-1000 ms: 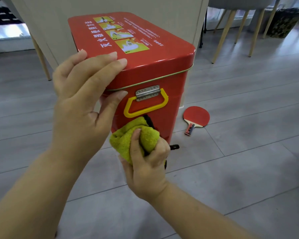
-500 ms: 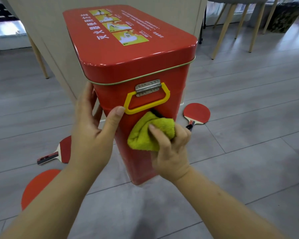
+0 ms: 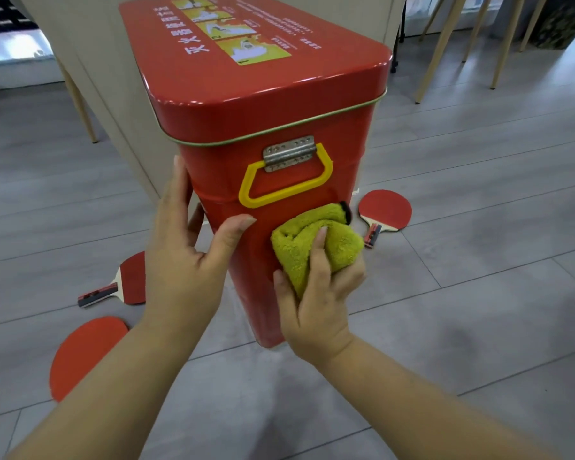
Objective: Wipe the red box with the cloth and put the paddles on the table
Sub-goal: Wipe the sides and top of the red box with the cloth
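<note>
Red box (image 3: 263, 104): 1 | cloth (image 3: 344, 245): 1, bunched in right grip (image 3: 316, 303) | left grip (image 3: 183, 260) flat against box | paddles (image 3: 384, 209) (image 3: 132, 280) (image 3: 83, 356): 3, on floor (image 3: 478, 293)

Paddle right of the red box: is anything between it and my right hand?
Nothing visible. The paddle lies on bare floor just beyond the right hand, beside the red box; that hand, though, is gripping the yellow cloth against the box.

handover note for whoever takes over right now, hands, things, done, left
Left hand braces the red box at its front-left corner, fingers straight. Right hand grips the yellow cloth against the box front, below the handle.
Box stands on the floor; three paddles lie there: one right of it, two left.
Done: wiping under way. Left: finish wiping, all paddles to the table.
</note>
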`<state>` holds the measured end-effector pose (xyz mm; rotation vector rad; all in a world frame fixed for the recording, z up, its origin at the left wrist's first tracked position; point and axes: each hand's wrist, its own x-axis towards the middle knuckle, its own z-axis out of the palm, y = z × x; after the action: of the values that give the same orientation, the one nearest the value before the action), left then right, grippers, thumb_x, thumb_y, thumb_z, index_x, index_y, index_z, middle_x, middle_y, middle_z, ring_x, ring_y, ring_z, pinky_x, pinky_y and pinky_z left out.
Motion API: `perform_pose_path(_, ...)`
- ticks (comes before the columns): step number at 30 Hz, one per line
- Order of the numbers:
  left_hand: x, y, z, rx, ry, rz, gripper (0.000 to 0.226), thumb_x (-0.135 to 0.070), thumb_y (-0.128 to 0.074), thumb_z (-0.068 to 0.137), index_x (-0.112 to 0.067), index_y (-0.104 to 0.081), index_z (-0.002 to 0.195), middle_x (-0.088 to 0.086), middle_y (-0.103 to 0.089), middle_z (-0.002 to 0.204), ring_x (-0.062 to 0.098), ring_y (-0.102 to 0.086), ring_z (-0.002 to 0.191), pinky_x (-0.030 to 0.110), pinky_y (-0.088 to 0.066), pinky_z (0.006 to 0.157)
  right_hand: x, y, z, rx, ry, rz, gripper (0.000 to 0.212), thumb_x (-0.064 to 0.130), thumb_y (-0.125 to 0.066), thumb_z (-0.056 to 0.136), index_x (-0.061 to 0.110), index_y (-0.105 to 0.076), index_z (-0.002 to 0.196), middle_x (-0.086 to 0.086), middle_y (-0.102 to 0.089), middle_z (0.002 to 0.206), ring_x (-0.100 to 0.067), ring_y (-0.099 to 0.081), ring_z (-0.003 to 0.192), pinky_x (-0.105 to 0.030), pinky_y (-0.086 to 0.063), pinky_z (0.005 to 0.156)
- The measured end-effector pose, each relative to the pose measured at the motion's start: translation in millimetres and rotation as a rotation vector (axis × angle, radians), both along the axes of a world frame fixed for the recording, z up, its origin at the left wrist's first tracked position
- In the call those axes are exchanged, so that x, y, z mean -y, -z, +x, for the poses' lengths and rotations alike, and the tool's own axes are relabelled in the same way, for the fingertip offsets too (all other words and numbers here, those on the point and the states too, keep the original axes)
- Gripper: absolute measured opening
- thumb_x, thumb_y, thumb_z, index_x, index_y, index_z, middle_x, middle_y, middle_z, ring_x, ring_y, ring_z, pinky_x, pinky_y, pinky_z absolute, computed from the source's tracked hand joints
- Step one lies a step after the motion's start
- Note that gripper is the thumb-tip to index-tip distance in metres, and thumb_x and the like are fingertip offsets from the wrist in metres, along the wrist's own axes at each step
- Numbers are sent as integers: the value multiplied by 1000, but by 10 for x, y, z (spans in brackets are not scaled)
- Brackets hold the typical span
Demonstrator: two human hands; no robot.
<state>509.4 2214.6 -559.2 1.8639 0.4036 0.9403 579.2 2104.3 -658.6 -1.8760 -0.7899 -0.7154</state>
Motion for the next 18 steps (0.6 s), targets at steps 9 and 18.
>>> perform_pose_path(9, 55, -15, -12, 61, -11, -74, 77, -38, -68, 79, -10, -32, 141, 1, -47, 139, 13, -45, 130, 39, -43, 104, 54, 267, 115, 602, -196, -208, 29, 29, -67, 80, 35, -57, 107, 3, -44, 120, -19, -45, 105, -37, -38, 86)
perform_pose_path(18, 112, 23, -82, -85, -150, -18, 71, -54, -66, 73, -29, -39, 134, -6, -47, 135, 2, -49, 122, 31, -51, 94, 269, 278, 430, 429, -49, -161, 35, 38, -58, 93, 49, -50, 125, -2, -39, 125, -25, -43, 106, -40, -42, 90)
